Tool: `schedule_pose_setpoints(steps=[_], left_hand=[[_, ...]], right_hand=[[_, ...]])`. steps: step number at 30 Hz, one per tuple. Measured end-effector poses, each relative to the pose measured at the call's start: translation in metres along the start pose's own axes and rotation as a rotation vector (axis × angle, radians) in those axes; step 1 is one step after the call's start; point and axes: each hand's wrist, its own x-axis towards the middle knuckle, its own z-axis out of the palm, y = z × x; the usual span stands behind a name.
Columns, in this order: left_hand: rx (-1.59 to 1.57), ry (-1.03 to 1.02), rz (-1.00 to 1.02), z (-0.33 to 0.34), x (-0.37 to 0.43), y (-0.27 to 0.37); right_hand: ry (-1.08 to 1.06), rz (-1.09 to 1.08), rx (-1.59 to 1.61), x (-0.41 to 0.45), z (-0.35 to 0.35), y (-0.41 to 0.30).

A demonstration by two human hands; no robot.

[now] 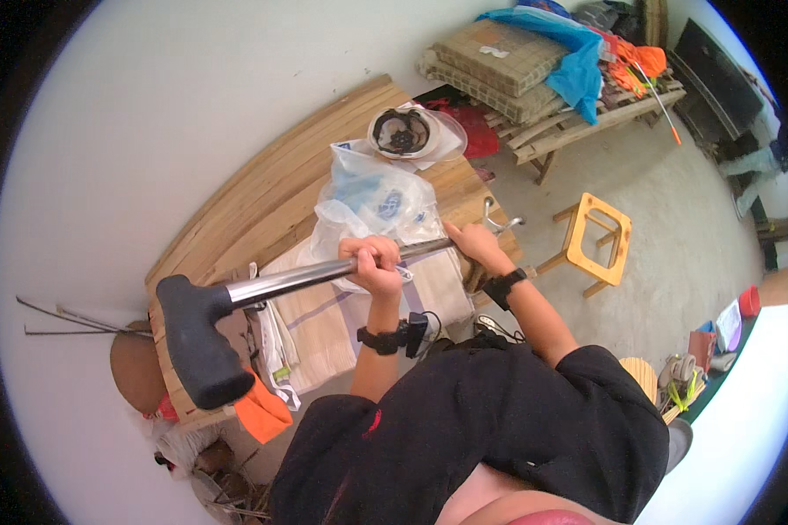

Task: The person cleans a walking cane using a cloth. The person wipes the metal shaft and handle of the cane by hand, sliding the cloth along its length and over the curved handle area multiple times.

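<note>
A metal walking cane (295, 281) is held aloft across the view, slightly tilted. Its thick black handle (194, 341) is at the left and looms large, while small branching metal feet (499, 220) show at the right end. My left hand (373, 262) is wrapped around the middle of the shaft. Closer to the feet, my right hand (478, 248) grips the lower shaft. Behind the cane, a clear plastic bag (381, 197) with blue print lies on the wooden planks. Beyond the bag, an upturned white helmet (404, 133) exposes its dark lining.
Light striped cloth (322, 328) covers part of the plank platform (236, 216) along the wall. A wooden stool (574, 243) with an open seat frame stands on the concrete floor. Cushions (505, 59) are stacked on a slatted bench (597, 125). Orange fabric (262, 410) hangs below the cane handle.
</note>
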Motion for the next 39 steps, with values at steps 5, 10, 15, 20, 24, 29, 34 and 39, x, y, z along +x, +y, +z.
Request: schedule_pose_setpoints(steps=[5, 10, 15, 20, 24, 29, 34, 39], left_hand=[[0.075, -0.137, -0.118, 0.003, 0.017, -0.045], [0.138, -0.197, -0.267, 0.005, 0.0, -0.067], [0.061, 0.079, -0.342, -0.003, 0.011, -0.071], [0.069, 0.222, -0.373, -0.03, 0.024, -0.079], [0.003, 0.277, -0.46, -0.026, 0.021, -0.073], [-0.043, 0.205, -0.464, -0.003, 0.01, -0.063], [-0.051, 0.142, -0.422, 0.022, -0.007, -0.06], [-0.046, 0.14, -0.381, 0.032, -0.019, -0.058]], right_hand=[[0.056, -0.054, 0.344, 0.007, -0.014, 0.02], [0.025, -0.115, 0.337, -0.032, -0.027, 0.045], [0.095, -0.046, 0.531, -0.061, -0.048, 0.082], [0.272, -0.071, 0.504, -0.063, -0.043, 0.122], [0.32, 0.063, 0.703, -0.067, -0.06, 0.099], [0.455, -0.405, 0.658, -0.04, -0.039, 0.069], [0.299, -0.626, 0.256, -0.028, -0.005, 0.054], [0.283, -0.677, 0.003, -0.038, -0.01, 0.068]])
